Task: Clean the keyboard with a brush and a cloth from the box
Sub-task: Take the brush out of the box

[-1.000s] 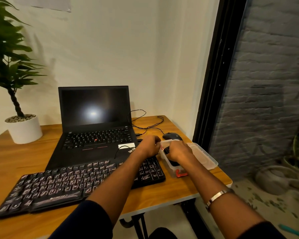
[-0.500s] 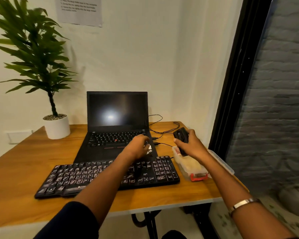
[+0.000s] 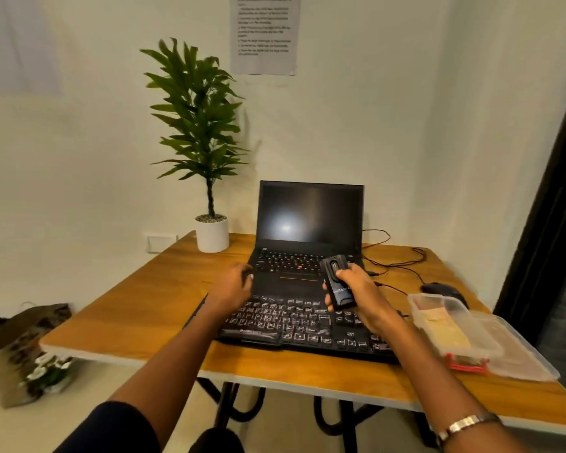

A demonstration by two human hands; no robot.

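While the right hand (image 3: 352,289) holds a small black brush (image 3: 338,282) upright above the keyboard (image 3: 294,325), fingers curled round its body, the left hand (image 3: 232,287) hovers over the keyboard's far left end, near the front edge of the laptop (image 3: 307,243); its fingers are loosely curled and grasp nothing. The black keyboard lies across the middle of the wooden surface (image 3: 144,308), directly in front of the open laptop with its dark screen. To the right sits an open clear plastic box (image 3: 451,325) with a pale cloth (image 3: 446,328) inside, its lid (image 3: 520,358) lying just beside it. A black mouse (image 3: 443,291) rests behind the box. At the back left of the surface stands 1 potted plant (image 3: 206,158) in a white pot. A printed sheet (image 3: 264,32) hangs on the wall above.
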